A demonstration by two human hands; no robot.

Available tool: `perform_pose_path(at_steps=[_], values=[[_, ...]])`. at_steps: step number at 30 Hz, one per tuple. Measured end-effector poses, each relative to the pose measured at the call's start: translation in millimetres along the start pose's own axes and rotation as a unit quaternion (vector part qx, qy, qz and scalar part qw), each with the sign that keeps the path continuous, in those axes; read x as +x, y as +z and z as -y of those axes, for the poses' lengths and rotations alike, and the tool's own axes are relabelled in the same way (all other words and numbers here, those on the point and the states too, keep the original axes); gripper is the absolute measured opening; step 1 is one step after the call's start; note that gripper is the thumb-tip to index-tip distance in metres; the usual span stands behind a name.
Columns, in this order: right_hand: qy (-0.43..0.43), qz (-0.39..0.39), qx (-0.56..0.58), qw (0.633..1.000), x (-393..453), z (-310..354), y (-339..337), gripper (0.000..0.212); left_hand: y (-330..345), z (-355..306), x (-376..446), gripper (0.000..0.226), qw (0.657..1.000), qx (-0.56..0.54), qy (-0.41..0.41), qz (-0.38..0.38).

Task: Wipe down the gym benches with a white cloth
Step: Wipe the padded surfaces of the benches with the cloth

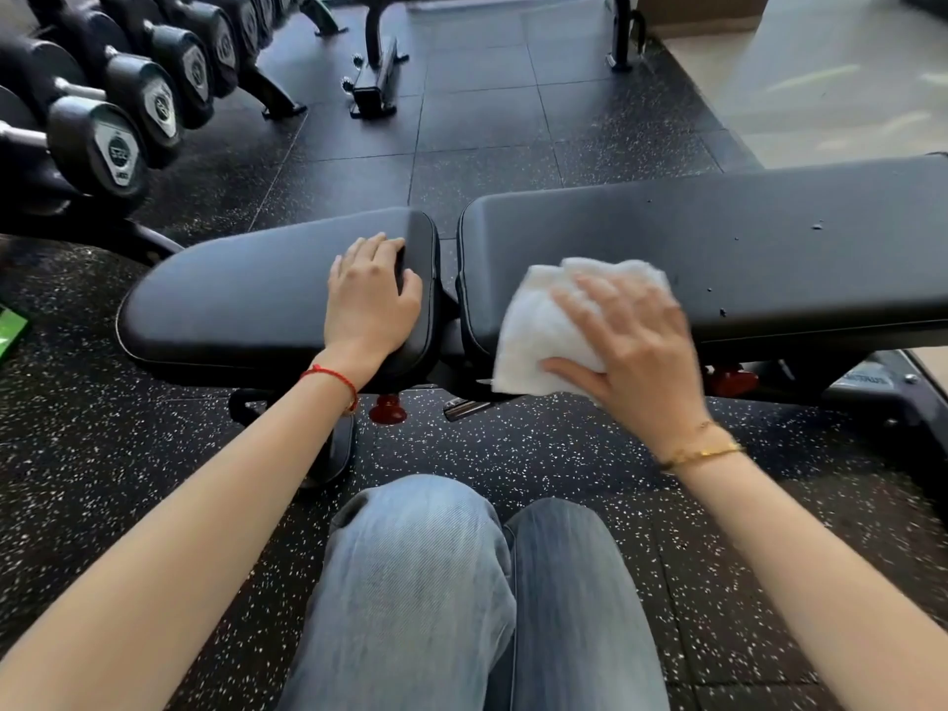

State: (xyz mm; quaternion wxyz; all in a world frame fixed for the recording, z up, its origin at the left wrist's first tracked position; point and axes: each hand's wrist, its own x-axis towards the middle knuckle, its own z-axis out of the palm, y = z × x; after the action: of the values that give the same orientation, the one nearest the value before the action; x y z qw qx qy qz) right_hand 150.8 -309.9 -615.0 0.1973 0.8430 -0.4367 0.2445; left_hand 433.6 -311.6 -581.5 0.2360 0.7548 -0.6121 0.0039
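A black padded gym bench runs across the view in two parts: a seat pad [246,300] on the left and a long back pad [718,243] on the right. My left hand [370,300] rests on the right end of the seat pad, fingers loosely curved on its surface. My right hand [633,346] presses a crumpled white cloth [538,325] against the near left corner of the back pad, the thumb hooked under the cloth's lower edge. Part of the cloth hangs over the pad's front side. Small specks dot the back pad further right.
A rack of black dumbbells [118,120] lines the upper left. Another bench frame [377,69] stands on the rubber floor beyond. Red adjustment knobs [387,407] sit under the bench. My knees in blue jeans [461,582] are close below. A green object [10,331] lies at the left edge.
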Motion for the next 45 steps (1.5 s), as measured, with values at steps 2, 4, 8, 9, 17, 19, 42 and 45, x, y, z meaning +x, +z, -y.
perform_pose_path(at_steps=[2,4,8,9,17,19,42,45], values=[[0.066,0.013,0.001,0.998,-12,-34,-9,0.061,0,-1,0,0.046,1.000,0.000,-0.001,-0.001],[0.136,0.032,0.017,0.990,-2,-45,-13,0.055,1,-3,1,0.046,1.000,0.006,-0.003,-0.006],[0.119,0.108,0.032,0.987,49,5,-5,0.054,2,-5,1,0.045,1.000,0.017,-0.001,-0.010],[0.092,0.130,0.049,0.986,54,16,-3,0.054,2,-5,1,0.045,1.000,0.016,0.000,-0.010],[0.161,0.205,0.076,0.962,55,-62,-2,0.053,-1,-10,0,0.046,1.000,0.023,-0.009,-0.008],[0.174,0.238,0.059,0.954,83,-61,12,0.056,-1,-12,1,0.045,0.999,0.035,-0.009,-0.014],[0.103,0.285,0.054,0.951,121,-37,23,0.057,24,-79,14,0.051,0.994,-0.016,0.101,0.048],[0.093,0.269,0.086,0.955,87,-38,5,0.057,28,-87,16,0.053,0.991,-0.041,0.109,0.066]])
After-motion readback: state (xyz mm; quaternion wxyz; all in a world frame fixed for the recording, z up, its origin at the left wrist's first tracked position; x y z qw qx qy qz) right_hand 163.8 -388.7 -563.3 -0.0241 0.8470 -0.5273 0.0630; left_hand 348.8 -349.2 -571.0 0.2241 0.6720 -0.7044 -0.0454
